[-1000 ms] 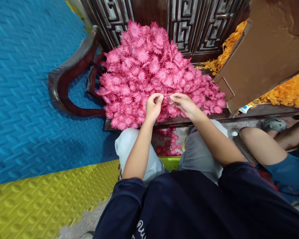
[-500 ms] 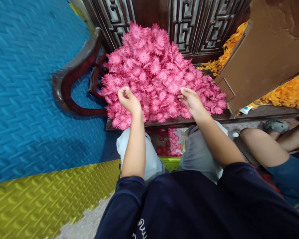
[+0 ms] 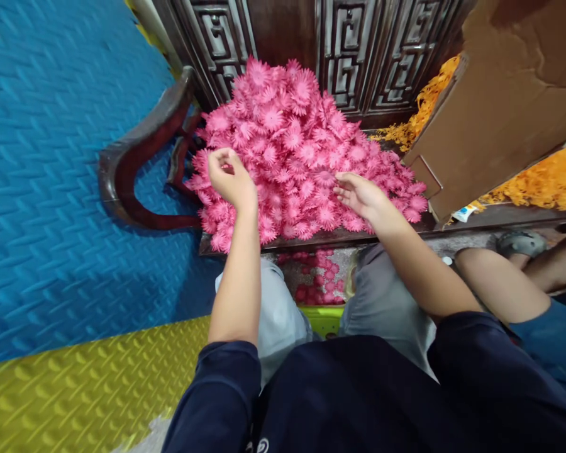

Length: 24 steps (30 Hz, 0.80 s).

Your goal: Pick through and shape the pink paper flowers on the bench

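A heap of pink artificial flowers with narrow pointed petals lies on a dark wooden bench. My left hand is raised over the heap's left side, thumb and forefinger brought together in a pinch. Whatever lies between those fingertips is too small to make out. Over the right part of the heap, my right hand pinches a pink flower at its edge with thumb and forefinger, the other fingers loosely bent. That flower stands slightly darker against the ones behind it.
A brown cardboard sheet leans at the right, with orange artificial foliage beside it. The bench's curved armrest is at left. Pink flowers lie on the floor. Another person's bare knee is close on the right.
My left hand has moved left and slightly up, still pinched. My right hand stays nearly in place, and the flower at its fingertips has tilted and looks darker. The view has shifted slightly.
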Motion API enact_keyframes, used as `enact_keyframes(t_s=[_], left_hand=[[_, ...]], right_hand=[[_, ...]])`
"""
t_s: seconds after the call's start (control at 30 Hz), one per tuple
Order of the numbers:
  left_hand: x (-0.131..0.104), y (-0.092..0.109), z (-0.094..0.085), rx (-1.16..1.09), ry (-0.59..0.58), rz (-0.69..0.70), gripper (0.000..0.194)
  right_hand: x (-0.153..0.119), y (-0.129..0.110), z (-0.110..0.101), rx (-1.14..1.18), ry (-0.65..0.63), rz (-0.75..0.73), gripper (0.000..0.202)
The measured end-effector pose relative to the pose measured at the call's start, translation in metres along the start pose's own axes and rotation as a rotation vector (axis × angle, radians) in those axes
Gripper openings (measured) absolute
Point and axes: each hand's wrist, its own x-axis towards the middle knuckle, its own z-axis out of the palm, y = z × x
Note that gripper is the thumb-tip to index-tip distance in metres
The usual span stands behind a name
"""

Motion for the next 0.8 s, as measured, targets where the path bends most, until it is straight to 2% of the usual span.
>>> enact_keyframes(t_s=[0.07,0.13,0.17,0.23,0.3,0.37,0.43,0.47,0.57,0.67,0.8], left_hand=[[0.012,-0.004,0.003,0.034,-0.025,-0.045,0.009],[0.014,-0.006,0.006,0.065,-0.058,-0.09,0.016],[0.009,-0.004,0.007,0.073,-0.067,-0.099,0.023],[-0.009,0.007,0.008,0.05,-0.068,-0.031,0.03],[-0.034,0.025,0.006,-0.056,-0.2,0.072,0.019],[-0.059,0.044,0.001,-0.166,-0.436,0.156,0.005],[-0.078,0.058,-0.002,-0.224,-0.545,0.201,0.008],[-0.084,0.061,-0.003,-0.247,-0.575,0.189,0.005],[-0.091,0.06,-0.002,-0.306,-0.563,0.099,0.002],[-0.088,0.051,0.0,-0.344,-0.564,0.001,0.005],[-0.079,0.044,0.002,-0.46,-0.671,-0.165,0.011]], right_hand=[[0.001,-0.006,0.004,0.046,-0.007,0.073,0.006],[0.001,-0.009,0.007,0.052,-0.016,0.1,0.006],[0.002,-0.01,0.008,0.048,-0.023,0.096,0.006],[0.003,-0.01,0.011,0.038,-0.048,0.08,0.005],[0.005,-0.009,0.014,0.024,-0.078,0.068,0.006],[0.006,-0.006,0.017,0.016,-0.113,0.069,0.007],[0.005,-0.004,0.02,0.031,-0.149,0.081,0.008],[0.005,-0.002,0.022,0.042,-0.169,0.09,0.008],[0.003,0.001,0.024,0.02,-0.227,0.071,0.007],[0.003,0.001,0.024,-0.07,-0.254,-0.022,0.01],[0.005,-0.009,0.025,-0.207,-0.258,-0.051,0.019]])
